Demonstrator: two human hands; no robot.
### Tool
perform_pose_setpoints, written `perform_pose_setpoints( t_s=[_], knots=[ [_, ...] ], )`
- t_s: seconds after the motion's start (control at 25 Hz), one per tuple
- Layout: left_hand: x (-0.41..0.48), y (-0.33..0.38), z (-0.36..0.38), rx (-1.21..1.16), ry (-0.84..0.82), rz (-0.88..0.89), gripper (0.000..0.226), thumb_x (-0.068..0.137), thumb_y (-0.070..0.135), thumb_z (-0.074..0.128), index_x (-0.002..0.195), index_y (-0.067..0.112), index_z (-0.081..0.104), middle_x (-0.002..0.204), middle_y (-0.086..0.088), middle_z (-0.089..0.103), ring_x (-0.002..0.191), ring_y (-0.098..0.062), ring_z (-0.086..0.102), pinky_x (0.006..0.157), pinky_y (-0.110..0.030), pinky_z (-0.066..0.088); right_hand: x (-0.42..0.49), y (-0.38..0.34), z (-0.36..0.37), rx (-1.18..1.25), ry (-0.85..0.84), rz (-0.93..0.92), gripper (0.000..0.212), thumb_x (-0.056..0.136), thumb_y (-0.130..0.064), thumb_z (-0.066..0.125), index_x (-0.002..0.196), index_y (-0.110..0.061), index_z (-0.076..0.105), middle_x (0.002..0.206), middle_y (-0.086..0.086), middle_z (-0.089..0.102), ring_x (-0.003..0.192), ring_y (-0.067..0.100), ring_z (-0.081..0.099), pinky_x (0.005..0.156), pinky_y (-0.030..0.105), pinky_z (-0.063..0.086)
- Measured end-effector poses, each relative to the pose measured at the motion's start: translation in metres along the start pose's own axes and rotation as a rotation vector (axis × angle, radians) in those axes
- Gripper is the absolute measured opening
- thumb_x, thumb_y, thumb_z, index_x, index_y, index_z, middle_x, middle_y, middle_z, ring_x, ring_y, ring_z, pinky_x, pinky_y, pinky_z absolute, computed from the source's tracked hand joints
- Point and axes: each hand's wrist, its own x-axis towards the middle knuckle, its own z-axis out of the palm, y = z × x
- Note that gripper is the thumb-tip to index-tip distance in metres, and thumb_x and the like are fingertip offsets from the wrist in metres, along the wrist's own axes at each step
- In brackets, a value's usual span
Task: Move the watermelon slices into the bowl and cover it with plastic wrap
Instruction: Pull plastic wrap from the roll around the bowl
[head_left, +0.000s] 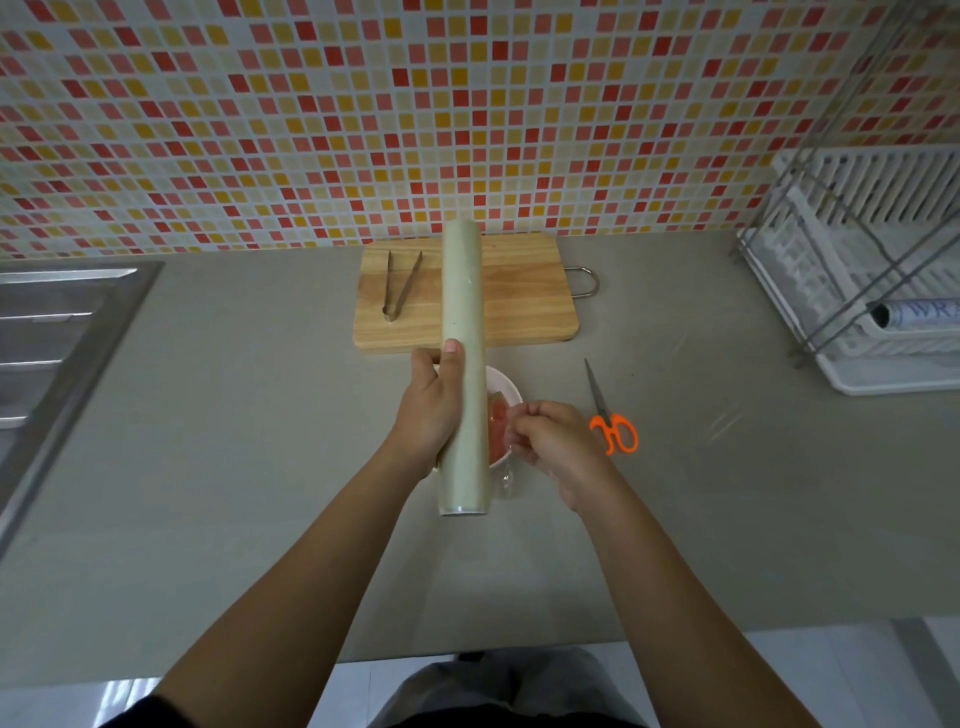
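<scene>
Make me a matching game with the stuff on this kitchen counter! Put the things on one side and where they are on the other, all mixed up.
Things:
1. tongs
2. scissors
3. plastic wrap roll
4. watermelon slices

Places:
A. in the white bowl
B. in the left hand
C. lying on the wooden cutting board
D. lying on the grey counter, to the right of the right hand

Right pairs: 1-C, 2-D, 3-B, 4-A
</scene>
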Motion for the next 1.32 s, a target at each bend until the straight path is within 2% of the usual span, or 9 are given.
perform_pose_setpoints(
  t_s=[0.2, 0.36, 0.48, 0.64, 0.8, 0.96, 1.04, 1.16, 1.32],
  knots=[
    [-0.004, -0.005, 0.007, -0.009, -0.011, -0.004, 0.048, 0.083, 0.068, 0.030, 0.097, 0.023, 0.039, 0.099, -0.015, 0.067, 0.096, -0.037, 0.064, 0.088, -0.056, 0.050, 0.002, -0.010, -0.006, 0.195, 0.057, -0.110, 0.003, 0.083, -0.020, 0.065, 0.084, -0.022, 0.063, 0.084, 0.001, 0.065, 0.075, 0.010, 0.062, 0.069, 0.022, 0.052],
    [-0.005, -0.005, 0.009, 0.036, 0.009, 0.011, 0.052, 0.086, 0.065, 0.031, 0.102, 0.016, 0.043, 0.104, -0.012, 0.065, 0.098, -0.033, 0.063, 0.088, -0.053, 0.050, 0.007, -0.020, 0.001, -0.127, 0.073, -0.278, 0.018, 0.076, -0.030, 0.073, 0.088, -0.019, 0.068, 0.085, 0.002, 0.070, 0.079, 0.014, 0.067, 0.077, 0.028, 0.054],
    [-0.005, -0.006, 0.010, 0.047, 0.023, 0.024, 0.048, 0.092, 0.060, 0.031, 0.104, 0.015, 0.043, 0.102, -0.010, 0.064, 0.096, -0.031, 0.064, 0.087, -0.053, 0.050, 0.009, -0.020, 0.002, -0.173, 0.031, -0.327, 0.006, 0.077, -0.025, 0.073, 0.076, -0.026, 0.067, 0.074, -0.004, 0.069, 0.065, 0.006, 0.067, 0.066, 0.021, 0.056],
    [-0.004, -0.005, 0.007, 0.040, 0.022, 0.009, 0.046, 0.093, 0.059, 0.030, 0.107, 0.017, 0.042, 0.096, -0.003, 0.062, 0.094, -0.023, 0.063, 0.088, -0.049, 0.051, 0.021, -0.019, -0.004, -0.092, 0.057, -0.139, 0.014, 0.085, -0.012, 0.060, 0.073, -0.017, 0.064, 0.069, 0.000, 0.065, 0.057, 0.002, 0.062, 0.055, 0.015, 0.051],
    [-0.010, -0.010, 0.010, -0.028, 0.005, -0.004, 0.032, 0.096, 0.053, 0.032, 0.089, 0.026, 0.049, 0.087, 0.006, 0.059, 0.078, -0.003, 0.062, 0.069, -0.031, 0.052, 0.024, -0.016, -0.011, 0.179, 0.068, 0.194, 0.015, 0.085, -0.001, 0.052, 0.077, -0.010, 0.061, 0.073, 0.006, 0.062, 0.061, 0.010, 0.060, 0.059, 0.022, 0.055],
    [-0.015, -0.015, 0.013, -0.046, -0.018, 0.007, 0.042, 0.097, 0.049, 0.033, 0.109, 0.016, 0.056, 0.100, -0.001, 0.063, 0.091, -0.014, 0.062, 0.079, -0.036, 0.053, 0.027, -0.022, -0.016, 0.145, 0.096, -0.008, 0.018, 0.086, -0.018, 0.057, 0.086, 0.000, 0.062, 0.072, 0.000, 0.058, 0.069, 0.012, 0.056, 0.081, 0.043, 0.054],
    [-0.014, -0.016, 0.013, -0.035, -0.021, 0.040, 0.047, 0.097, 0.048, 0.034, 0.104, 0.008, 0.058, 0.092, -0.005, 0.065, 0.087, -0.021, 0.064, 0.080, -0.041, 0.053, 0.028, -0.029, -0.010, -0.016, 0.092, -0.163, 0.028, 0.081, -0.032, 0.066, 0.091, -0.006, 0.067, 0.077, -0.004, 0.065, 0.073, 0.008, 0.062, 0.084, 0.034, 0.054],
    [-0.014, -0.015, 0.013, -0.031, -0.037, 0.038, 0.049, 0.097, 0.049, 0.034, 0.104, 0.006, 0.055, 0.089, -0.005, 0.064, 0.084, -0.022, 0.062, 0.080, -0.043, 0.052, 0.032, -0.036, 0.000, -0.231, 0.114, -0.354, 0.025, 0.073, -0.034, 0.075, 0.091, -0.018, 0.070, 0.074, -0.013, 0.068, 0.063, -0.008, 0.063, 0.061, 0.005, 0.047],
    [-0.017, -0.018, 0.009, -0.037, -0.036, 0.026, 0.037, 0.096, 0.050, 0.034, 0.102, 0.019, 0.051, 0.097, 0.004, 0.060, 0.091, -0.014, 0.060, 0.085, -0.038, 0.050, 0.044, -0.037, -0.003, -0.079, 0.035, -0.174, 0.008, 0.077, -0.020, 0.072, 0.083, -0.016, 0.069, 0.073, -0.003, 0.066, 0.063, 0.004, 0.061, 0.056, 0.013, 0.049]
  ],
)
